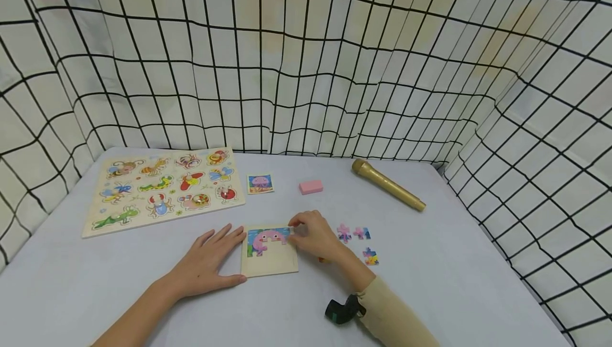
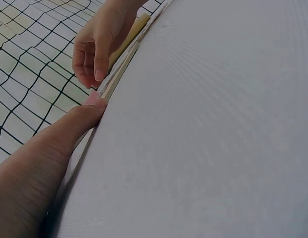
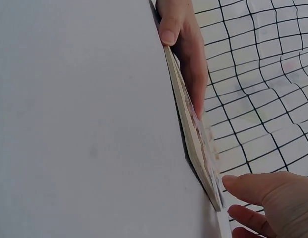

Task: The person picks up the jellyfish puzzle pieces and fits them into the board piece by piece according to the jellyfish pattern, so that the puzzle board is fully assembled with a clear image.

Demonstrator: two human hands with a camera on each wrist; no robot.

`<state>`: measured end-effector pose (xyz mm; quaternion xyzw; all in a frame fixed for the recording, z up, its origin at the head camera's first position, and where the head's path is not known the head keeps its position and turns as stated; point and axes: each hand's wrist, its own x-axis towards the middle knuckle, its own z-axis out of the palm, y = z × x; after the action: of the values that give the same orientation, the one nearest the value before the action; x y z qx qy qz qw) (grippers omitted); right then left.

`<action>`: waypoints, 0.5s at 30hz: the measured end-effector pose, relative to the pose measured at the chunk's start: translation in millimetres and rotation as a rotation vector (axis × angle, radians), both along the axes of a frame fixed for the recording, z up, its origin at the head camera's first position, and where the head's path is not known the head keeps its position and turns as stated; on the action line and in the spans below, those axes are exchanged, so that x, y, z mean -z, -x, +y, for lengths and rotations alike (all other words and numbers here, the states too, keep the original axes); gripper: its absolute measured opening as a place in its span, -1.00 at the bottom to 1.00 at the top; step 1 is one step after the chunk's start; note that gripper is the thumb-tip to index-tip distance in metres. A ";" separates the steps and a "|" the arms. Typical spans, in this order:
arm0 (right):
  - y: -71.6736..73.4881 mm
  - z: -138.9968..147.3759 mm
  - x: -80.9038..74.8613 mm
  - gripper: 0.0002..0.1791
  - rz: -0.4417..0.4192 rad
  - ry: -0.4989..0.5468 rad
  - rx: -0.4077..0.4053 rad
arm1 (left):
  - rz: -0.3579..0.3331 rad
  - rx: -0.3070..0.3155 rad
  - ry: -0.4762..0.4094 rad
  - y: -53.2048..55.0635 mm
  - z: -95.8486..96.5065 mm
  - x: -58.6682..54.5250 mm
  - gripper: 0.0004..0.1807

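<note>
Two hands [image 1: 206,263] [image 1: 316,236] at puzzle board [image 1: 270,265] edges; pieces [image 1: 343,233] apart.

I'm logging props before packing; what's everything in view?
Small puzzle board: one, wooden with pink-blue picture, front centre
Loose puzzle pieces: at least four, multicoloured, right of board
Insect board: one, pale with colourful figures, back left
Picture card: one, pink and blue, behind small board
Block: one, pink, right of card
Microphone: one, gold, back right
Tabletop: one, white, underneath
Netting: one, black, behind and beside tabletop
Backing: one, pale, beyond netting
Sleeve: one, beige, right forearm
Gadget: one, black, near sleeve cuff
Left hand: one, bare, at board's left edge
Right hand: one, bare, at board's upper right corner
</note>
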<state>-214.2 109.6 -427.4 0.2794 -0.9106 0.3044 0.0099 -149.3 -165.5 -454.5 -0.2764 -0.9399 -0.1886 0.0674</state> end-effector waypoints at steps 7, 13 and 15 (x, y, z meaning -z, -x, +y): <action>4.0 27.6 -0.8 -0.72 0.027 -0.012 0.059 | 0.006 0.000 -0.002 0.5 0.2 1.0 0.01; 8.6 51.9 1.1 -0.71 0.080 0.008 0.099 | 0.011 0.002 -0.007 0.0 0.2 0.9 0.00; 10.0 60.2 1.6 -0.69 0.089 0.003 0.109 | 0.009 0.001 -0.013 -0.4 0.3 0.6 0.00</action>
<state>-224.3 169.9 -429.0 0.2426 -0.9226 0.2921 0.0675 -148.9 -165.2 -455.2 -0.2770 -0.9383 -0.1936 0.0734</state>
